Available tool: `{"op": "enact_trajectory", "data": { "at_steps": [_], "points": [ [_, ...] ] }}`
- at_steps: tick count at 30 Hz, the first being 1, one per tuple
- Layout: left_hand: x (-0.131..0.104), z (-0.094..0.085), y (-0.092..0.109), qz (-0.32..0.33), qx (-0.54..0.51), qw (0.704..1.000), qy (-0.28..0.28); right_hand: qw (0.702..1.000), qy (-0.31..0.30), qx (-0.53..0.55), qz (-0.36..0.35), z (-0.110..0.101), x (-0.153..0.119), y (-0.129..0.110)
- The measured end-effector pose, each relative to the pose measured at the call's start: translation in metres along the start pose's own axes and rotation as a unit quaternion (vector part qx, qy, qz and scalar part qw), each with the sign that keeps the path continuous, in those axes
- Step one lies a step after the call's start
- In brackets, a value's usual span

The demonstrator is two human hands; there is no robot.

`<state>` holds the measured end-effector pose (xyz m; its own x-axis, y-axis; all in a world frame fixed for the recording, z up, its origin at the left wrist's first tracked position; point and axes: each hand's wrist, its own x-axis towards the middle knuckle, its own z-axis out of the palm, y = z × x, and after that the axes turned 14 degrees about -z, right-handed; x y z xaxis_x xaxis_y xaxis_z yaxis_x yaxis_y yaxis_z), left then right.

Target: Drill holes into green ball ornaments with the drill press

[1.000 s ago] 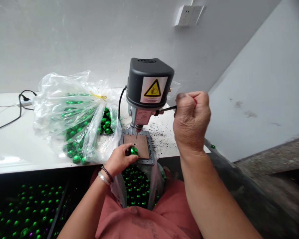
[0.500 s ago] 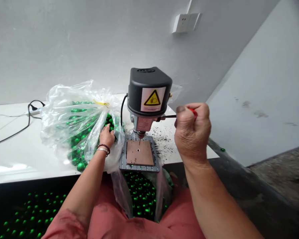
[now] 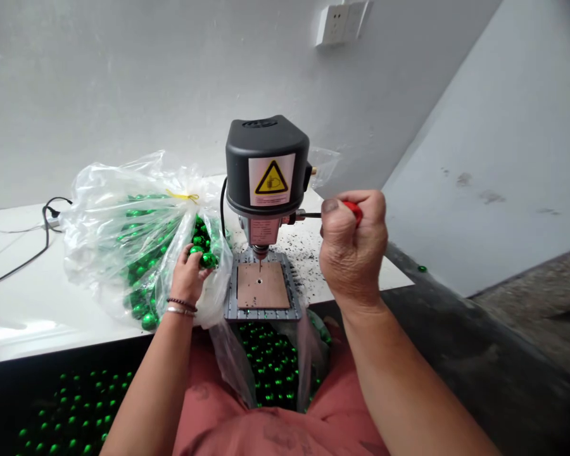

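My left hand [image 3: 188, 275] is at the mouth of a clear plastic bag [image 3: 99, 247], its fingers closed around shiny green balls [image 3: 209, 260]. More green balls fill the bag, which is tied with a yellow tie [image 3: 183, 196]. My right hand [image 3: 354, 247] is wrapped around the red-knobbed feed lever [image 3: 312, 215] of a small drill press [image 3: 267, 166]. The thin drill bit [image 3: 261, 266] points down above a brown square board [image 3: 270, 294] with a small hole. That board lies on the slotted metal base [image 3: 265, 314].
Dark shavings [image 3: 308, 259] are scattered on the white table [image 3: 14, 316] right of the drill press. Below the table edge, an open bag between my knees holds green balls [image 3: 273, 361]. More balls [image 3: 71, 405] lie lower left. A black cable [image 3: 38, 253] runs along the left.
My left hand has drawn back slightly from the bag's mouth, and green balls now show in its fingers. The right hand keeps its grip on the lever. The camera view has shifted a little.
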<state>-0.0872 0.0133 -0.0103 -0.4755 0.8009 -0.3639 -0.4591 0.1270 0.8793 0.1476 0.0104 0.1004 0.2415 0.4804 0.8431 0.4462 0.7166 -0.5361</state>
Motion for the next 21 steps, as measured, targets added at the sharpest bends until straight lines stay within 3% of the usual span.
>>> {"op": "enact_trajectory", "data": {
  "at_steps": [2, 5, 8, 12, 16, 18, 19, 21],
  "points": [
    [-0.017, -0.002, 0.004, -0.074, -0.129, 0.987, -0.065, 1.0, -0.001, 0.004, 0.001, 0.0, -0.001, 0.0],
    [-0.036, -0.002, 0.006, -0.14, -0.233, 0.957, -0.099, 1.0, 0.003, 0.015, 0.002, 0.001, -0.002, 0.0],
    [-0.042, 0.004, 0.004, -0.184, -0.246, 0.947, -0.092, 1.0, 0.008, 0.026, 0.003, 0.001, -0.003, 0.0],
    [-0.037, 0.013, -0.002, -0.177, -0.198, 0.964, -0.02, 1.0, 0.008, 0.027, 0.007, 0.001, -0.004, 0.0],
    [-0.043, 0.012, -0.008, -0.042, -0.052, 0.996, 0.051, 1.0, 0.002, 0.013, 0.004, 0.0, -0.003, 0.002],
    [-0.058, 0.006, -0.015, 0.052, 0.061, 0.994, 0.076, 1.0, 0.001, 0.011, 0.001, -0.001, -0.003, 0.001],
    [-0.068, 0.003, -0.02, 0.09, 0.104, 0.987, 0.088, 1.0, -0.001, 0.014, -0.001, -0.001, -0.003, 0.001],
    [-0.088, -0.002, -0.034, 0.231, 0.296, 0.922, 0.097, 1.0, -0.005, 0.023, -0.004, -0.002, -0.003, 0.0]
  ]
}}
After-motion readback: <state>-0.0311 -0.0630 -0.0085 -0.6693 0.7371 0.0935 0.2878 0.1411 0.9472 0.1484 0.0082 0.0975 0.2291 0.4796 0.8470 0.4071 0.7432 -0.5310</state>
